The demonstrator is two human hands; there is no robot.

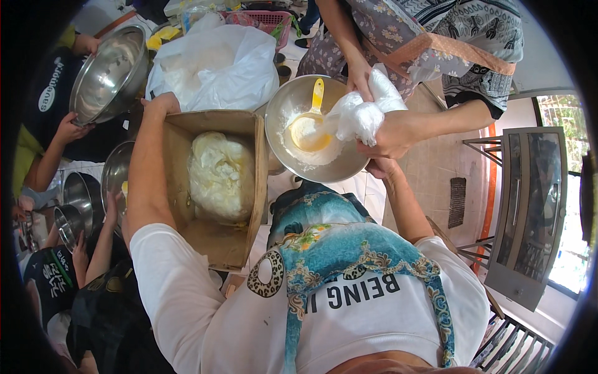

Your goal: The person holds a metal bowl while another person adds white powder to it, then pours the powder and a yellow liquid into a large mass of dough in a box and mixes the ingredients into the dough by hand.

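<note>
My right hand [384,168] grips the right rim of a stainless steel mixing bowl [348,170]. Inside the bowl, a yellow-handled scoop [317,96] sits in white powder [301,154]. My left hand [161,102] is bent at the far left corner of a cardboard box [215,252], beside a large white plastic bag [252,61]; its fingertips are hidden. A clear plastic bag of pale yellow, fat-like stuff [222,175] lies in the box. Over the bowl, another person's hands [392,135] hold a knotted plastic bag of white powder [359,117].
At left, people hold a large steel bowl [110,77] and smaller steel pans [70,224]. A pink plastic basket [268,18] stands at the back. The person opposite wears a floral apron [322,56]. A grey metal cabinet [528,210] is at right above the tiled floor [420,182].
</note>
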